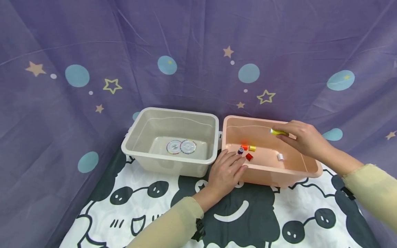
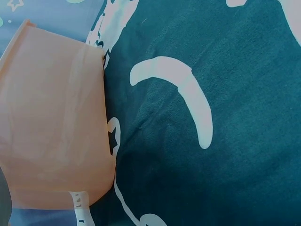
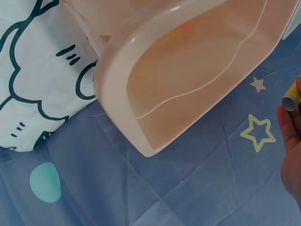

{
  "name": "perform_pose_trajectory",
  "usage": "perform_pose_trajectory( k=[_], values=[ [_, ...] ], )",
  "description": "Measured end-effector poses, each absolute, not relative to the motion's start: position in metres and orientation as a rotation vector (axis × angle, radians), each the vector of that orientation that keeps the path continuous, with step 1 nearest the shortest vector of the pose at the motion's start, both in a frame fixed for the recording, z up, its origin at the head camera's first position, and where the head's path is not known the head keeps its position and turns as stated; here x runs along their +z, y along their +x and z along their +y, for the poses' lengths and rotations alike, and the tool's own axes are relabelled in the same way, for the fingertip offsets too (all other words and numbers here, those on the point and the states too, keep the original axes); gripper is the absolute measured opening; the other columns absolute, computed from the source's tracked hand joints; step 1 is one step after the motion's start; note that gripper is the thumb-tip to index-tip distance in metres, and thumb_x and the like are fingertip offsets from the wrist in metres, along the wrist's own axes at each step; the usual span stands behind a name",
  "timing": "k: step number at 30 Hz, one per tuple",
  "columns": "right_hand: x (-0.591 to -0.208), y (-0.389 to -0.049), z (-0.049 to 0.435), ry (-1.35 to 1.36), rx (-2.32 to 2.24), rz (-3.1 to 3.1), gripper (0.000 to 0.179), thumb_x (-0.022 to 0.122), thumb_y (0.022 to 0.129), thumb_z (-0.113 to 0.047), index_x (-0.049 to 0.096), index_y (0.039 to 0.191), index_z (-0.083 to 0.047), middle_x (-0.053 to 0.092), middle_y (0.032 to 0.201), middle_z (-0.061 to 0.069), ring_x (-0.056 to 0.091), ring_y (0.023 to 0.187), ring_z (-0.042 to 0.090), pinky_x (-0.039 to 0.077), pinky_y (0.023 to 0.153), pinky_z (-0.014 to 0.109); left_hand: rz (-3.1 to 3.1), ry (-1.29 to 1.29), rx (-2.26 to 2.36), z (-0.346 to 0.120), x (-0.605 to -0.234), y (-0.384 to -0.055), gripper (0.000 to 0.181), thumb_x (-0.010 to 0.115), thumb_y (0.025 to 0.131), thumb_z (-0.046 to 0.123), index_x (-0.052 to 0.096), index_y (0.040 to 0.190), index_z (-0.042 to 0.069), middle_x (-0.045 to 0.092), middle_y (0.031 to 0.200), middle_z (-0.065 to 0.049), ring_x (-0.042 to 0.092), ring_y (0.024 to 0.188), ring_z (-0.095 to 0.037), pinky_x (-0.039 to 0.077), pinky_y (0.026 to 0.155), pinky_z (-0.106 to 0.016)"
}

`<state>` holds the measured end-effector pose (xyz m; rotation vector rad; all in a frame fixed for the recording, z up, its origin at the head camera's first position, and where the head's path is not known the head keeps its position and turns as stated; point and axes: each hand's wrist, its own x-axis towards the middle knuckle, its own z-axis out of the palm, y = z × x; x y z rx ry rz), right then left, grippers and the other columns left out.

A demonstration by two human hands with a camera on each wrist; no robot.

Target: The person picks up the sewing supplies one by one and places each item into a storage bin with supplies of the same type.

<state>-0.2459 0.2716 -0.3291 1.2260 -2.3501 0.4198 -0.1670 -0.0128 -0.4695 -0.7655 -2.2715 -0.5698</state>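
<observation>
My right hand (image 1: 299, 137) pinches a yellow spool of thread (image 1: 278, 132) between thumb and fingers, above the right part of the pink bin (image 1: 273, 171). The spool's round end faces out in the right wrist view, where only part of the hand (image 3: 292, 160) shows at the right edge. My left hand (image 1: 225, 172) rests on the bin's near rim at its left end, fingers extended. Inside the bin lie a dark purple spool (image 1: 240, 151), an orange-red spool (image 1: 244, 147), a yellow spool (image 1: 252, 148), a red spool (image 1: 249, 157) and a white spool (image 1: 280, 157).
Left of the pink bin stands a grey-white bin (image 1: 167, 156), holding two round pin wheels (image 1: 188, 146) that overlap. Both bins stand on a black and white patterned cloth (image 1: 248, 220). A purple curtain (image 1: 198, 31) with stars and dots hangs right behind them.
</observation>
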Motion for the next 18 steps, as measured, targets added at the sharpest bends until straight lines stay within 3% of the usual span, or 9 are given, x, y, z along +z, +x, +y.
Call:
perform_pose_trajectory(
  k=[1,10,18],
  values=[
    [-0.329,-0.247,0.271,1.211,0.418,-2.367,0.054,0.093,0.071,0.009,0.080,0.121,-0.006,0.078,0.096,0.001,0.063,0.076,0.013,0.046,0.062,0.019,-2.270,-0.764,-0.565,-0.013,-0.469,-0.167,0.031,0.071,0.104,0.035,0.079,0.127,0.016,0.077,0.127,0.001,0.068,0.126,-0.019,0.039,0.125,-0.043],
    [-0.342,-0.266,0.266,1.158,0.424,-2.486,0.043,0.089,0.080,0.006,0.081,0.119,-0.007,0.080,0.100,0.005,0.067,0.079,0.017,0.056,0.061,0.036,-2.250,-0.769,-0.537,-0.013,-0.470,-0.167,0.030,0.070,0.105,0.034,0.080,0.126,0.016,0.077,0.126,0.001,0.067,0.125,-0.018,0.042,0.122,-0.043],
    [-0.355,-0.281,0.261,1.145,0.412,-2.646,0.034,0.085,0.088,0.001,0.080,0.121,-0.007,0.080,0.112,0.011,0.077,0.092,0.028,0.065,0.076,0.048,-2.268,-0.765,-0.539,-0.013,-0.469,-0.167,0.031,0.070,0.105,0.035,0.079,0.128,0.017,0.077,0.127,0.001,0.068,0.126,-0.018,0.038,0.125,-0.041]
  ],
)
